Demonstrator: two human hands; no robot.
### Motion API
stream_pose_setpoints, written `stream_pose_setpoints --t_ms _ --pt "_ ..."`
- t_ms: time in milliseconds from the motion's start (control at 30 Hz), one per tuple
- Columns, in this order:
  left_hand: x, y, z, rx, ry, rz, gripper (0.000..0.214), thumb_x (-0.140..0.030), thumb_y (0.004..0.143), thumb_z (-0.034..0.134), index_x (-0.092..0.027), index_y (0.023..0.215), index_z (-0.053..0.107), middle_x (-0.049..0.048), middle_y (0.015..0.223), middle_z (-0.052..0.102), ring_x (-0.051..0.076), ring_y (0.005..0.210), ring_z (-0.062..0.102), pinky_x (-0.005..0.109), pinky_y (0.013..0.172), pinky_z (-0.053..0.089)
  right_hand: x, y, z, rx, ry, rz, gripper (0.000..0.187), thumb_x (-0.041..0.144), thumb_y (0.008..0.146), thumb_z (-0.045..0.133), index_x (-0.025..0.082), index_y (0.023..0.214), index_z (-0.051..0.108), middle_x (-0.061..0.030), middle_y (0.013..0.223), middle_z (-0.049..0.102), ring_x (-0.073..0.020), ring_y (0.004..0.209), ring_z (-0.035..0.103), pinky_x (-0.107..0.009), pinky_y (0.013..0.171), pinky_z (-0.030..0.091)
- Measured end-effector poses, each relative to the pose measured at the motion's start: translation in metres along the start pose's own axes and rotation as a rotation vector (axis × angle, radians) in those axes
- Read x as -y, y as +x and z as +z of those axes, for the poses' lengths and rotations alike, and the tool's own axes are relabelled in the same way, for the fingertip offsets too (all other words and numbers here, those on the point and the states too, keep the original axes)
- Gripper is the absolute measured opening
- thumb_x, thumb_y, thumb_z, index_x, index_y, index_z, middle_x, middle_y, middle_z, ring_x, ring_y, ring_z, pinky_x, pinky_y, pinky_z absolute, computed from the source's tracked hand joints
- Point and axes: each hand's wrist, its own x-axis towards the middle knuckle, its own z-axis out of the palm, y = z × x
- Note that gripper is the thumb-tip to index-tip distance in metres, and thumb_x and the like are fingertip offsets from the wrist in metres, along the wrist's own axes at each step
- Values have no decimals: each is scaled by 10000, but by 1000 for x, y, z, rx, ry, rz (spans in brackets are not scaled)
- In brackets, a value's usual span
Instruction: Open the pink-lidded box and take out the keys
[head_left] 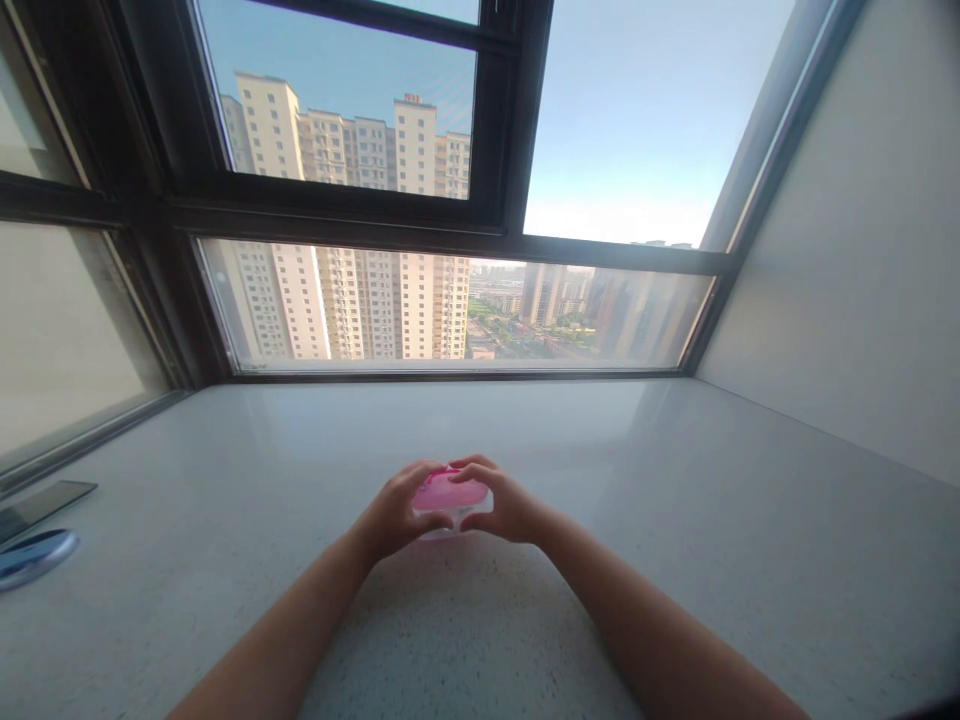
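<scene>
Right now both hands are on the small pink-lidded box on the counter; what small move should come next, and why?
Probably lift one edge of the pink lid with the fingertips. The left hand and the right hand already cup the small box from both sides, it sits flat on the stone counter, and the lid looks still closed, though the fingers hide its edges.

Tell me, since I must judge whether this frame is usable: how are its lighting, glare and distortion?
Head view: daylight from the window lights the stone sill evenly, with a soft sheen and no harsh glare; the left hand and right hand around the pink-lidded container look sharp; the wide lens bends the window frame and walls outward; the lower panes look hazy.
</scene>
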Motion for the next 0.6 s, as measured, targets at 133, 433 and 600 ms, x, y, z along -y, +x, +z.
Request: stream_pose_setpoints --t_ms 133,433,600 --pt "3 2 0 36 -66 8 675 -522 567 692 -215 1140 514 89 1075 567 229 948 542 345 798 453 1 -1 -3 -25 20 -8 445 300 676 696 222 1093 563 -102 1169 503 -219 1076 492 -387 910 390" --pt "6 1 2 20 -75 24 618 -473 604 693 -211 1134 512 76 1054 562 212 930 540 327 787 441 1 -1 -4 -43 86 28 347 324 765 611 239 1101 599 -91 1164 539 -207 1054 524 -382 903 414" --pt "0 2 2 10 -69 14 575 -456 636 678 -214 1130 512 78 1063 554 209 949 533 321 792 444 1 -2 -2 -78 38 30 357 328 743 635 242 1088 611 -93 1180 542 -244 1166 438 -444 970 347"
